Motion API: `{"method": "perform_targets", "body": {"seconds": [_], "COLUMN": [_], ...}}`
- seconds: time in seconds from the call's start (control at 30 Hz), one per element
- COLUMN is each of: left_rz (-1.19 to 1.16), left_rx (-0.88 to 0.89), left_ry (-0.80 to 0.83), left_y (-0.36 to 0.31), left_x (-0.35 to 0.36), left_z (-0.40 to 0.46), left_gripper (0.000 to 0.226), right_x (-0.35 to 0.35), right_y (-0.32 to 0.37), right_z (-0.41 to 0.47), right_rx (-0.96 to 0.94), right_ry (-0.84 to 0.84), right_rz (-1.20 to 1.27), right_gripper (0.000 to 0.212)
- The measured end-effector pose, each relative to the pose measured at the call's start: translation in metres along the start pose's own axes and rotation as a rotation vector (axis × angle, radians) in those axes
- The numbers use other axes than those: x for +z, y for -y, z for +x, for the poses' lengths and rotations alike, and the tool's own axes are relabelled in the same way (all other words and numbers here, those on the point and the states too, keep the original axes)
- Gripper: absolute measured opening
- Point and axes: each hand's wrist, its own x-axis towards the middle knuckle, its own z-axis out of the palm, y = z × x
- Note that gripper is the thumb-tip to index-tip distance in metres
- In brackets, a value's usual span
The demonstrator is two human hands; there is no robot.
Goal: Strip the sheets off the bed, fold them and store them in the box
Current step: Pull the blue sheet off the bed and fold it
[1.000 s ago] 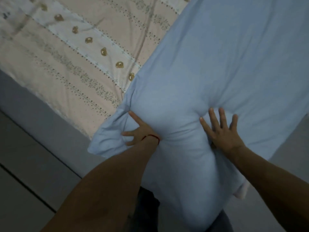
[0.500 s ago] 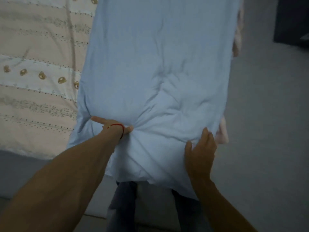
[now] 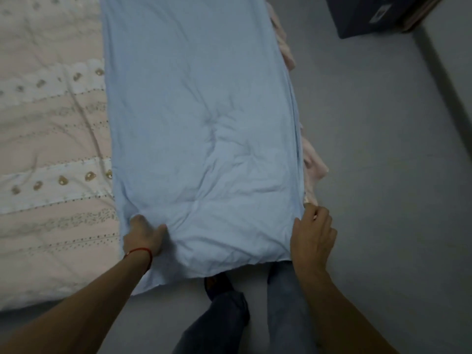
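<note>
A quilted pink bedspread (image 3: 51,175) is covering the bed on the left, and a folded light-blue sheet (image 3: 199,123) is lying lengthwise along its right edge, its near end overhanging toward the person's legs, while a dark box (image 3: 378,16) is sitting on the grey floor (image 3: 383,175) at far right. The left hand (image 3: 143,238) is grasping the sheet's near-left corner and the right hand (image 3: 313,236) is pinching its near-right edge beside a strip of pink cloth (image 3: 313,159). If the two grips are pulling unevenly, the stacked layers are likely to slide apart and the fold to skew, or the overhanging end may be dragging the sheet to the floor.
</note>
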Motion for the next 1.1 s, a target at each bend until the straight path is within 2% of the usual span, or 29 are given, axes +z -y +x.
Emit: {"method": "perform_targets", "body": {"seconds": [0.03,0.1,0.23,0.33,0.4,0.47,0.53,0.6,0.67,0.83,1.0,1.1], "left_rz": [0.010,0.002,0.052,-0.046,-0.146,-0.223,-0.342,-0.451,-0.521,-0.487,-0.517,-0.520], "left_rx": [0.005,-0.039,-0.159,-0.250,-0.257,-0.218,-0.224,-0.209,-0.164,0.007,0.107,0.187], "left_ry": [-0.053,-0.110,-0.108,-0.101,-0.021,0.044,0.061,0.072,0.071,-0.083,-0.050,-0.061], "left_y": [0.008,0.022,0.035,0.048,0.059,0.068,0.083,0.099,0.107,0.104,0.098,0.100], "left_x": [-0.004,-0.008,-0.007,-0.010,-0.018,-0.029,-0.040,-0.050,-0.061,-0.089,-0.119,-0.140], "left_z": [-0.001,0.000,-0.001,0.007,0.016,0.018,0.019,0.015,-0.001,-0.047,-0.075,-0.085], "left_gripper": [0.065,0.069,0.094,0.095,0.085,0.058,0.040,0.036,0.034,0.041,0.045,0.037], "right_x": [0.001,0.005,0.004,-0.004,-0.013,-0.015,-0.020,-0.030,-0.048,-0.096,-0.141,-0.166], "right_y": [-0.003,-0.011,-0.028,-0.045,-0.053,-0.061,-0.064,-0.067,-0.069,-0.063,-0.053,-0.047], "right_z": [-0.004,-0.008,-0.004,0.008,0.019,0.027,0.032,0.032,0.027,0.015,0.012,0.007], "right_rx": [-0.018,0.032,0.204,0.263,0.326,0.369,0.383,0.399,0.376,0.297,0.202,0.168], "right_ry": [0.001,0.056,0.196,0.265,0.358,0.441,0.432,0.380,0.344,0.299,0.298,0.282], "right_rz": [0.002,0.112,0.401,0.532,0.595,0.677,0.729,0.751,0.772,0.699,0.637,0.612], "right_gripper": [0.031,0.026,0.030,0.030,0.035,0.041,0.045,0.053,0.046,0.037,0.033,0.026]}}
